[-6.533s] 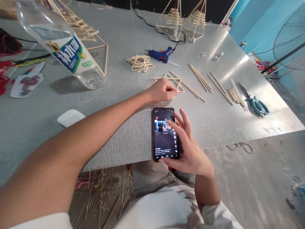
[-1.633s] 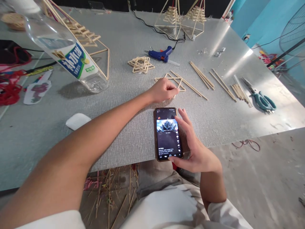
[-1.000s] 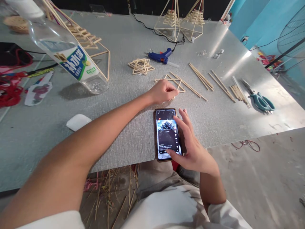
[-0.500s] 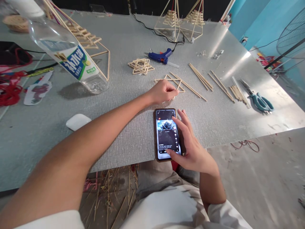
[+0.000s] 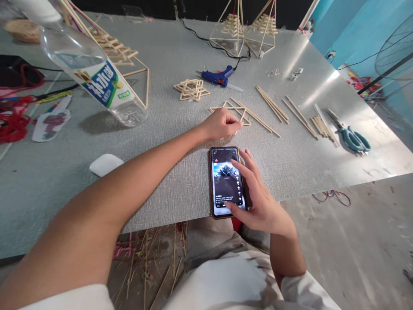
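My left hand (image 5: 222, 124) is closed with thumb and fingers pinched on a star-shaped frame of thin wooden sticks (image 5: 247, 117) lying on the table. A lit phone (image 5: 226, 183) rests near the table's front edge. Over its right side lies my right hand (image 5: 258, 193), fingers apart, with a fingertip and the thumb at the screen. Behind my left hand are a layered star of sticks (image 5: 192, 90) and a blue glue gun (image 5: 217, 76). Loose sticks (image 5: 272, 104) lie to the right.
A plastic bottle (image 5: 93, 77) stands at the left, near a white case (image 5: 106, 165) and red cord (image 5: 13, 122). Blue-handled scissors (image 5: 353, 137) lie at the right. Stick pyramids (image 5: 232, 26) stand at the back of the grey table (image 5: 174, 172).
The index finger of my right hand has shifted slightly left over the phone screen. My left hand has hardly moved.
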Available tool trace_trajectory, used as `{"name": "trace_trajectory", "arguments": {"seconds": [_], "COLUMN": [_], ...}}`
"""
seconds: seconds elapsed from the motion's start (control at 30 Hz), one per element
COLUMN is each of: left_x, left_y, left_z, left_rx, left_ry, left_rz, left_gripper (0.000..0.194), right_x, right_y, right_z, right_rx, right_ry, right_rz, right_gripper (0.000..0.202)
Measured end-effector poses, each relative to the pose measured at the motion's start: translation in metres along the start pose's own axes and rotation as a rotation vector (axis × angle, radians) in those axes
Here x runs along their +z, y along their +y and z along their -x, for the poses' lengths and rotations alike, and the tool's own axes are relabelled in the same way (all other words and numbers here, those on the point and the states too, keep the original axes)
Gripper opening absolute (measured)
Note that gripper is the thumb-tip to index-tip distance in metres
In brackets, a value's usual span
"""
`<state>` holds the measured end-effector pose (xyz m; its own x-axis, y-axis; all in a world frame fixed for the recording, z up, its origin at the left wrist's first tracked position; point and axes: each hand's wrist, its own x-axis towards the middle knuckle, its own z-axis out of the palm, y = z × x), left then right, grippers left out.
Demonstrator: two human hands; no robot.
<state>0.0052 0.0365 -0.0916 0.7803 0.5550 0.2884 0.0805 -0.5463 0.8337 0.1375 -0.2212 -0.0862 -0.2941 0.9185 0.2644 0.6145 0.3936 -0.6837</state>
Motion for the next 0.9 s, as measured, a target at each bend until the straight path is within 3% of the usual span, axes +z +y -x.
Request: {"name": "trace_trajectory", "arguments": {"seconds": [0.9], "left_x": [-0.0001], "left_y": [0.001], "left_z": [-0.0003], "left_rx": [-0.009], "left_ry": [0.0], "left_rz": [-0.011], "left_gripper": [0.053], "right_x": [0.0004], "right_y": [0.0012], "right_z": [0.0], "right_rx": [0.0], "right_ry": [0.011], "right_rz": [-0.011], "right_gripper": [0.091]}}
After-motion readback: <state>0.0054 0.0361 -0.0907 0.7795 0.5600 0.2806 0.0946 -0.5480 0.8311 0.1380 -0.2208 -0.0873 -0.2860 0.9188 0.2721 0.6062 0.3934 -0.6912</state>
